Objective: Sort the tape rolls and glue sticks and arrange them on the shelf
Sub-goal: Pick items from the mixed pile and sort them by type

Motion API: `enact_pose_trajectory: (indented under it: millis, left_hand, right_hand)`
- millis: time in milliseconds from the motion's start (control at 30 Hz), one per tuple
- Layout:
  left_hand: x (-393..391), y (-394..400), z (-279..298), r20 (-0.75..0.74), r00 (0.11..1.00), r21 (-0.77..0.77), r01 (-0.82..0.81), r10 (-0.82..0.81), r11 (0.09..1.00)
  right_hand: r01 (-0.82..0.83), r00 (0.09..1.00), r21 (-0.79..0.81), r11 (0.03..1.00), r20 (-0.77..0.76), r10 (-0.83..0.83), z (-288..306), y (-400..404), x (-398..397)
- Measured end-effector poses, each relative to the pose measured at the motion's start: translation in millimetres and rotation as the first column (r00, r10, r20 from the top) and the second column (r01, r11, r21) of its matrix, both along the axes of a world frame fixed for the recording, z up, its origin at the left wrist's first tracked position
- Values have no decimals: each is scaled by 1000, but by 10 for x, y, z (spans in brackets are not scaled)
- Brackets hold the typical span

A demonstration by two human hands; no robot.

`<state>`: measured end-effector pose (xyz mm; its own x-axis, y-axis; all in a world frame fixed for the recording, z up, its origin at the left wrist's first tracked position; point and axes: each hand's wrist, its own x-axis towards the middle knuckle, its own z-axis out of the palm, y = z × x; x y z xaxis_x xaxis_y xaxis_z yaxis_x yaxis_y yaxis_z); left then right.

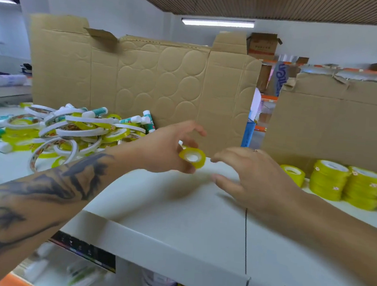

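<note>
Bare, sleeveless forearms, the left arm [37, 189] with dark tattoo markings, the right arm [335, 226] unmarked.

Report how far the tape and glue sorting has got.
Done: two stacks of yellow tape rolls stand at the right of the shelf, a single roll beside them. In hand: the left hand holds one yellow tape roll near the open right hand. Left: the mixed pile of tape rolls and glue sticks at the left remains unsorted.

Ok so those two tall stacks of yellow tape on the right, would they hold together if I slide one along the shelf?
Probably not. Each stack of yellow tape looks like loose rolls piled high and narrow, so a push near the top would likely topple it. The shelf looks smooth, so pushing at the base may slide it, and fallen rolls could roll.
</note>
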<state>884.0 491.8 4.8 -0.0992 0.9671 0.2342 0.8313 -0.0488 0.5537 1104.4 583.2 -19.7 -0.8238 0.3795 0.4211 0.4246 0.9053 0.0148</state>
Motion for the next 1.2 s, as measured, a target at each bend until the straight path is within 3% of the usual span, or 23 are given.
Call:
enact_pose_trajectory:
  millis: [133, 267, 367, 433, 533, 600, 700, 833, 1200]
  left_hand:
    - [202, 20, 39, 182, 970, 9, 160, -159, 987]
    - [343, 28, 103, 235, 945, 16, 231, -229, 973]
    - [371, 86, 95, 290, 926, 32, 244, -243, 969]
    - [384, 154, 71, 230, 946, 48, 225, -230, 973]
    - [427, 225, 53, -26, 992, -20, 122, -123, 992]
    - [487, 245, -17, -207, 976, -123, 36, -61, 992]
    - [568, 287, -264, -369, 919, -252, 46, -140, 967]
    - [542, 306, -491, -383, 900, -435, 26, -211, 900]
    - [510, 326, -535, -363, 909, -424, 37, -207, 905]
  right_hand:
    - [-95, 981, -55, 994, -173, 84, 19, 32, 49]
    - [-198, 950, -72, 978, -261, 173, 15, 96, 128]
    - [-184, 948, -68, 981, -277, 158, 49, 127, 204]
    - [-167, 954, -80, 983, -264, 141, 115, 153, 280]
    - [24, 974, -123, 992, -220, -50, 228, 350, 418]
    - [195, 967, -136, 971, -136, -213, 243, 563, 518]
    - [339, 938, -104, 935, -41, -345, 154, 758, 609]
    - [379, 925, -24, 925, -18, -380, -49, 849, 604]
    - [466, 885, -65, 882, 33, -465, -282, 934, 618]
